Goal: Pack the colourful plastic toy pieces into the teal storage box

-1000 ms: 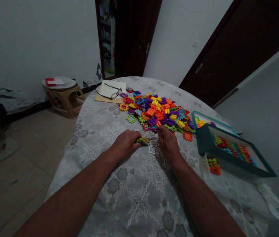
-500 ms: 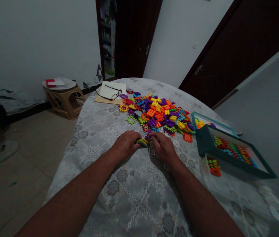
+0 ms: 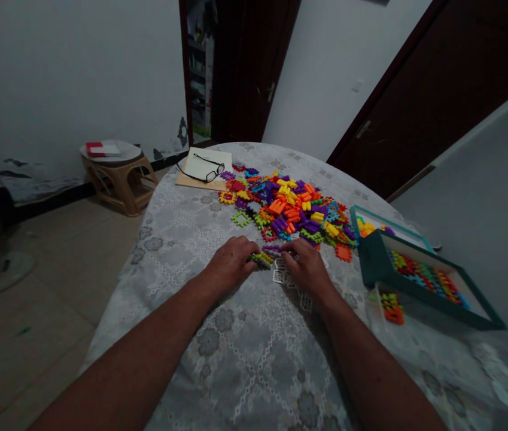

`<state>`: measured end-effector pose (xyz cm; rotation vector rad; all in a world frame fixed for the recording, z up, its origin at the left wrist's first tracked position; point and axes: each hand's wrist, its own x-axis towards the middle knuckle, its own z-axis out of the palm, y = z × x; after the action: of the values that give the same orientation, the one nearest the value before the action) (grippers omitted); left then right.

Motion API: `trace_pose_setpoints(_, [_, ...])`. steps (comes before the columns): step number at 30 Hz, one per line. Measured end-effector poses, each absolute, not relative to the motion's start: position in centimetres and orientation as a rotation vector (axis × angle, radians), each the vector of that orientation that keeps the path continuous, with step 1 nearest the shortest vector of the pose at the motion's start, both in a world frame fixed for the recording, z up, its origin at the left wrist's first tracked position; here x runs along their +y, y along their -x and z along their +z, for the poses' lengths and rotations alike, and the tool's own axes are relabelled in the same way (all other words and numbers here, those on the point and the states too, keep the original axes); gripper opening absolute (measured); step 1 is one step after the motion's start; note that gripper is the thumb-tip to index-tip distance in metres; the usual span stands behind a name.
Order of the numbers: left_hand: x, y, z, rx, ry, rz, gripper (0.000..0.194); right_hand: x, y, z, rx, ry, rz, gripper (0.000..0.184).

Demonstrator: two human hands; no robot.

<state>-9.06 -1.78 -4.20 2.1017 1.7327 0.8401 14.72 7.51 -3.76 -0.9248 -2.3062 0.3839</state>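
My left hand rests on the table, its fingers curled over a small stack of joined plastic pieces in green, yellow and dark colours. My right hand lies just to the right of it, fingers bent, its tips at a purple piece by the stack. Several white flat pieces lie between and under my hands. A big heap of coloured interlocking pieces spreads right behind them.
The round table has a grey lace cloth. A teal box with sorted pieces stands at the right, a few loose orange and green pieces beside it. Glasses lie on a pad at the far edge. A stool stands left.
My right hand has drawn back from the heap's edge toward the stack in my left hand. The left hand has stayed on the stack. The camera has shifted slightly.
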Motion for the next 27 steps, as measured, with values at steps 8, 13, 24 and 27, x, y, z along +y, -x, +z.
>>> trace_pose_setpoints(8, [-1.8,9.2,-4.7,1.699,-2.026,0.908,0.036,5.8,-12.8,-4.1,-2.386,0.821,0.537,0.017])
trace_pose_setpoints(13, [-1.8,9.3,-4.9,1.698,-2.022,0.927,0.028,6.0,-13.0,-4.3,-2.395,0.783,0.534,0.023])
trace_pose_setpoints(24, [-1.8,9.3,-3.6,1.706,-2.067,0.779,0.020,8.6,-14.6,-4.5,-2.379,0.996,0.336,0.026])
trace_pose_setpoints(27, [-1.8,9.2,-3.5,1.707,-2.062,0.733,0.015,9.1,-15.6,-4.0,-2.369,1.165,0.298,0.027])
